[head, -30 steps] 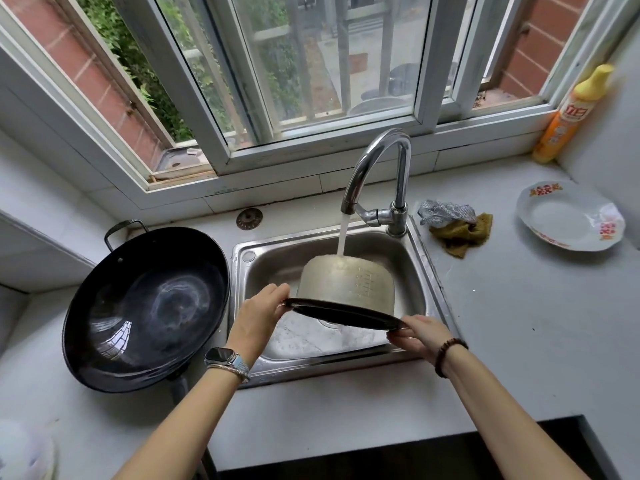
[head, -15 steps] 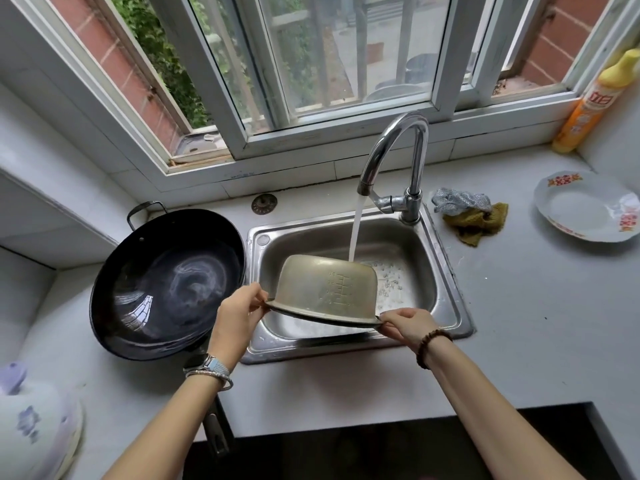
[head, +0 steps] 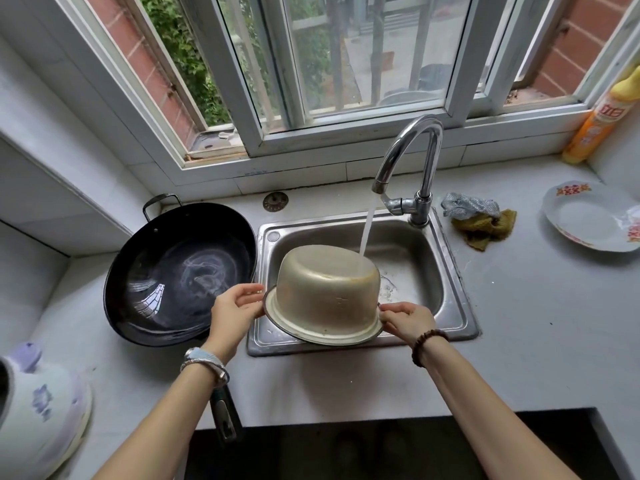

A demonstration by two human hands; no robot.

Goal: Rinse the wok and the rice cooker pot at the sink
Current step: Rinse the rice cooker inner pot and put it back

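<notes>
Head view shows the rice cooker pot turned bottom-up over the near half of the sink, its mouth tipped down and toward the person. The left hand pinches the flared rim on the left side and the right hand pinches it on the right, so both grips are clamped on the rim and nothing else supports the pot. The faucet is running, and the water stream comes down at the far right edge of the pot's base; whether it strikes the metal or passes just behind cannot be told. To rinse the outside well, the pot probably wants easing a little farther and to the right, so the water lands squarely on the base and sheets down the wall. Feeding the rim round through the fingers would wet every side. Keeping the whole rim over the basin should stop runoff reaching the countertop. Wet metal is likely slippery, so a firm pinch matters. The wok sits on the countertop just left of the sink.
</notes>
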